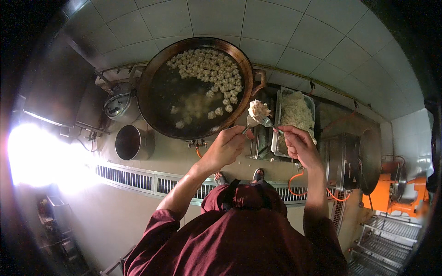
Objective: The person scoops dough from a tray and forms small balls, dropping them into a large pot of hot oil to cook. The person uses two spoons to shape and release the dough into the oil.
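A pale lump of batter [258, 109] sits on a spoon [251, 121] above the rim of the big wok [154, 73], just beyond both hands. The left hand [228, 148] grips the spoon's handle; the right hand [299, 145] pinches a fork [269, 123] against the lump. Both forearms reach forward, elbows bent. The utensil handles are mostly hidden inside the fists.

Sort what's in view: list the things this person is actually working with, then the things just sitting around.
In use: left hand with spoon; right hand with fork; lump of mixture; tray of mixture; big wok of floating pieces.

Lying about: small pot; orange machine; second wok.
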### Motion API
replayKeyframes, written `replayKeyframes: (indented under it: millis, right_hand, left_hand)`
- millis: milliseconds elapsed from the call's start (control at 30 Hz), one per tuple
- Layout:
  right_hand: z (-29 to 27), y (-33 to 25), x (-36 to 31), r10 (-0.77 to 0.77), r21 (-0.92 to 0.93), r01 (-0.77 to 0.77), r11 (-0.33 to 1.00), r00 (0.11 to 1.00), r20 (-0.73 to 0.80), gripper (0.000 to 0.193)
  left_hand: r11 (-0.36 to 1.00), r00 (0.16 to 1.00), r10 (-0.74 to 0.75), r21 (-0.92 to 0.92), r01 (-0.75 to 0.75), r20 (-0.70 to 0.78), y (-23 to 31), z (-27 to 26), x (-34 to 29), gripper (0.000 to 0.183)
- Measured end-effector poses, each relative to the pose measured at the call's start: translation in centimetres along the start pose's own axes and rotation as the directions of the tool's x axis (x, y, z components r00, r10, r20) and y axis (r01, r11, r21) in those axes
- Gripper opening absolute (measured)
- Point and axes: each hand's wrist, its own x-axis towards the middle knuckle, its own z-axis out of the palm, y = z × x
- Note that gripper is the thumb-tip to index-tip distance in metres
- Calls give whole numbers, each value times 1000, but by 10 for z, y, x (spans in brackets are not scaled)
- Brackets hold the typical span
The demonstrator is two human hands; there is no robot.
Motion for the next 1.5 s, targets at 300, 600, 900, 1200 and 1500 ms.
replayKeyframes:
  millis: [300,600,900,1200,1500]
  right_hand:
    - [-17,12,-4,27,-21,-29,999,998,-51,38]
    - [24,46,-4,-325,-398,181,900,885,-334,41]
    - [55,49,-2,-725,-866,335,371,687,-45,44]
    - [50,35,20,-739,-886,346,307,673,7,52]
    - [55,45,39,-700,-915,351,198,704,118,56]
  left_hand:
    - [968,995,-97,-233,96,4,2,-4,3,21]
    - [976,1000,8,-216,-6,6,12,-5,2,24]
    - [959,991,-101,-258,120,88,18,-10,6,26]
    - [991,993,101,92,-95,-59,-5,-25,20,23]
    - [921,993,-87,-386,52,-74,6,-60,3,21]
